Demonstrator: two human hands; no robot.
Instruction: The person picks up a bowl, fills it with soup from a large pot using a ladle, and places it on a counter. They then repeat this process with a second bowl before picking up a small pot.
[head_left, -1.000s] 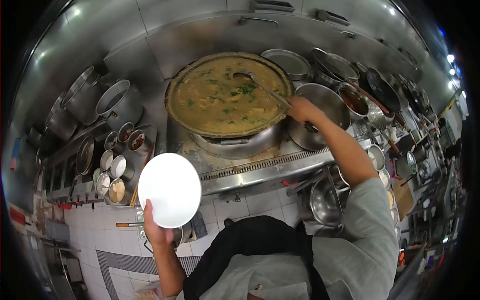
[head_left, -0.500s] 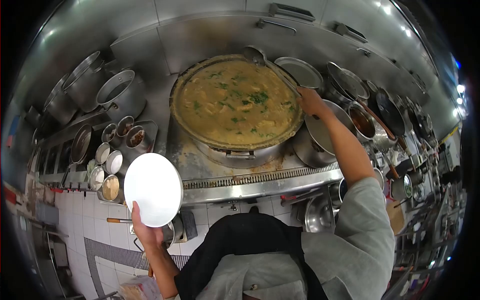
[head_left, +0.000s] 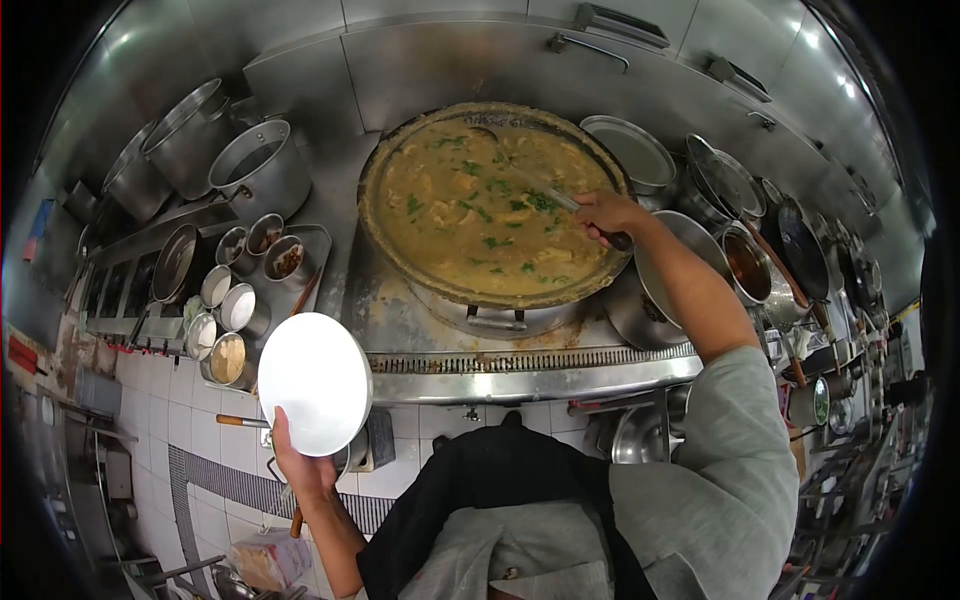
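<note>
My right hand [head_left: 608, 217] is closed round the handle of a ladle [head_left: 548, 189]. The ladle reaches across a very large round pan [head_left: 372, 232] of thick yellow-brown stew [head_left: 450, 235] with chunks and chopped green herbs. Its bowl lies in the stew near the far side, mostly covered. Lower left, my left hand [head_left: 300, 465] grips the near edge of a white plate or shallow bowl [head_left: 315, 380], thumb on top. The white dish is held in front of the stove edge, apart from the pan, and nothing shows on it.
Left of the pan stand tall metal pots [head_left: 262, 170] and several small containers of seasonings [head_left: 238, 308]. To its right are a large metal pot [head_left: 655, 300], a round tray [head_left: 632, 152], and crowded pans and pots. A steel counter edge [head_left: 530, 378] runs in front of me.
My right hand has brought the ladle from the pan's far rim down into the stew, its bowl now sunk. The view has shifted slightly; my left hand still holds the white dish.
</note>
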